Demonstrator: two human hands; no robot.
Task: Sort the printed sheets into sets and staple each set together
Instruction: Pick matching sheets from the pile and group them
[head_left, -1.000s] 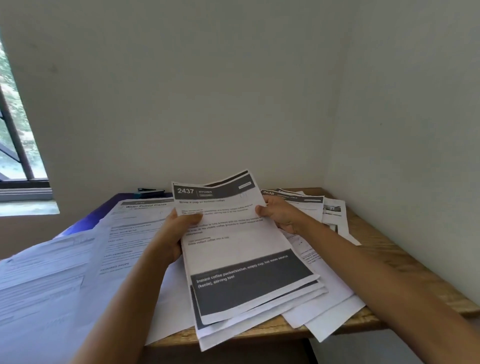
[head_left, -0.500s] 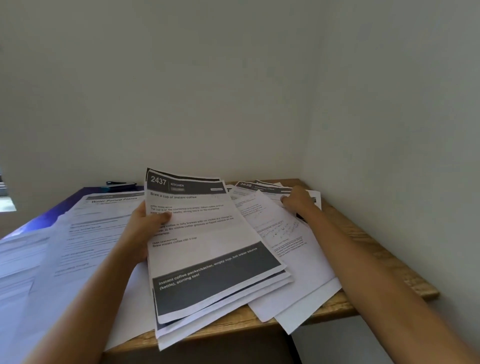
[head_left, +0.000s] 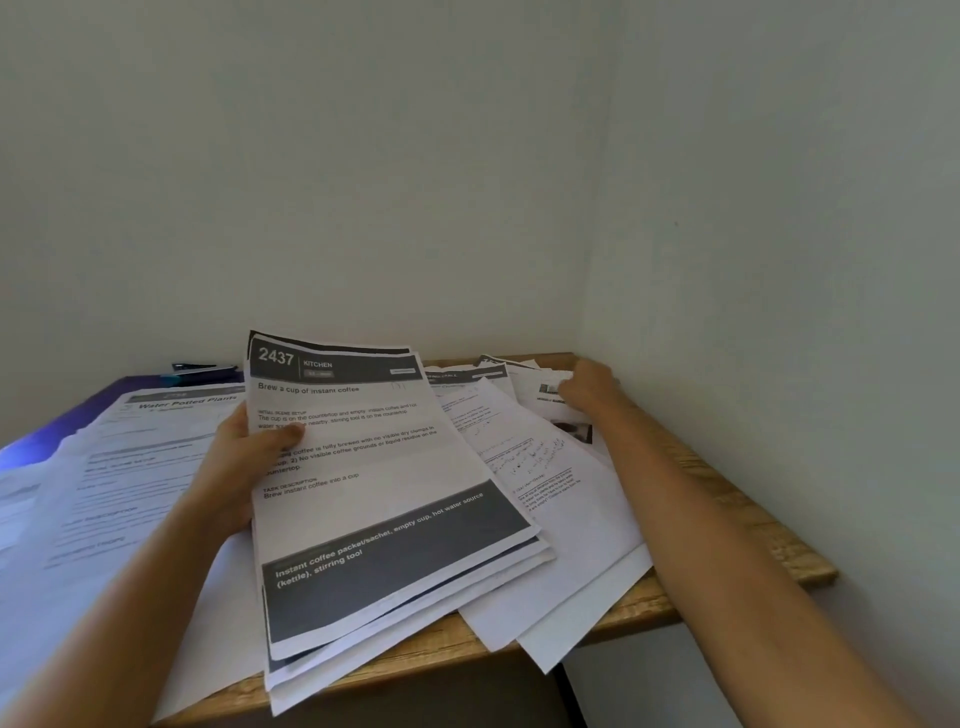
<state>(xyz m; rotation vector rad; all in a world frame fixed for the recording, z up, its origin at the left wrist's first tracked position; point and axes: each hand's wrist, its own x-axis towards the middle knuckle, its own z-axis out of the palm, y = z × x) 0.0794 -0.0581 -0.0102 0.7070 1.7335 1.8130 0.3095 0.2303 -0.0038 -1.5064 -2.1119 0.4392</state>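
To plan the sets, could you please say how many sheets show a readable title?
2: white "Brew a cup of instant coffee" sheet in the left hand; white "Water Potted Plants" sheet left of it. Others are hidden or blurred.

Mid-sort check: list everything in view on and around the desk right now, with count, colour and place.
sheaf of white printed sheets headed 2437: one, several sheets, dark grey bands, held over the table's front edge, centre.
white sheet headed Water Potted Plants: one, on top of overlapping white sheets, left.
loose white printed sheets: several, fanned out right of the sheaf, overhanging the front edge.
wooden table: one, light brown, in the wall corner.
purple surface: one, under the left sheets; kind unclear.
small dark object: one, black and blue, back left by the wall; too small to identify.
left hand: grips the sheaf's left edge, thumb on top.
right hand: on the far right sheets; grip unclear.
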